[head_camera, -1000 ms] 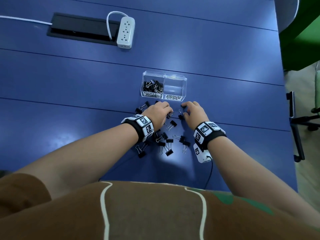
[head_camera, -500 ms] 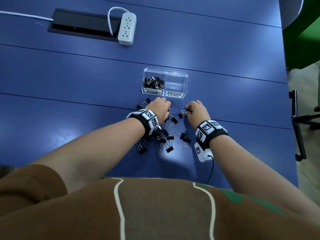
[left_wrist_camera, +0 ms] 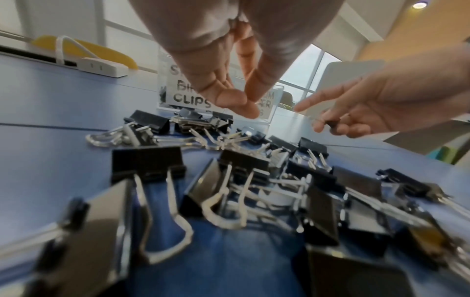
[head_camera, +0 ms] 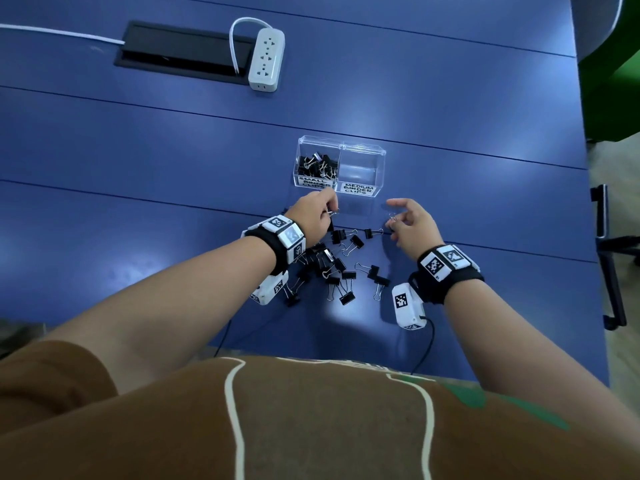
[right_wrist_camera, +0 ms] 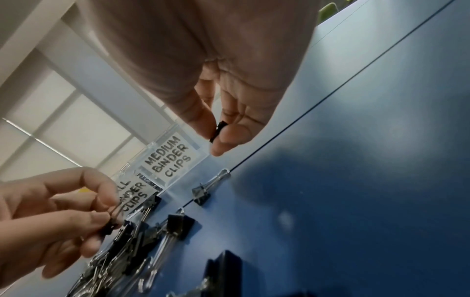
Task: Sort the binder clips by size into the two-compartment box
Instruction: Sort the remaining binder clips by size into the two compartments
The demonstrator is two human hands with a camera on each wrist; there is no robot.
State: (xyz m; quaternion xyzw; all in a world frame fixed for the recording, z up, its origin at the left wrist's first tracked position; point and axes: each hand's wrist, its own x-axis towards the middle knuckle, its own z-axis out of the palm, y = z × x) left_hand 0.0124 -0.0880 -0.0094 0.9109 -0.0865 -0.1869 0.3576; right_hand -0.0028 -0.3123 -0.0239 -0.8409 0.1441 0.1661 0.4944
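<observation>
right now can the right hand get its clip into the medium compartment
Probably yes. The right hand pinches a small-looking clip just in front of the box. The medium compartment is open-topped and looks empty, and nothing stands between. The left hand is off to the side.

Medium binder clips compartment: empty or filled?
Empty: the medium compartment shows only clear plastic, while the small compartment holds black clips.

Blue table (head_camera: 138, 150): clip box (head_camera: 379, 168), loose clips (head_camera: 346, 271), pwr strip (head_camera: 266, 60).

Head view looking down, wrist views low and close, sharing box (head_camera: 341, 164)
</observation>
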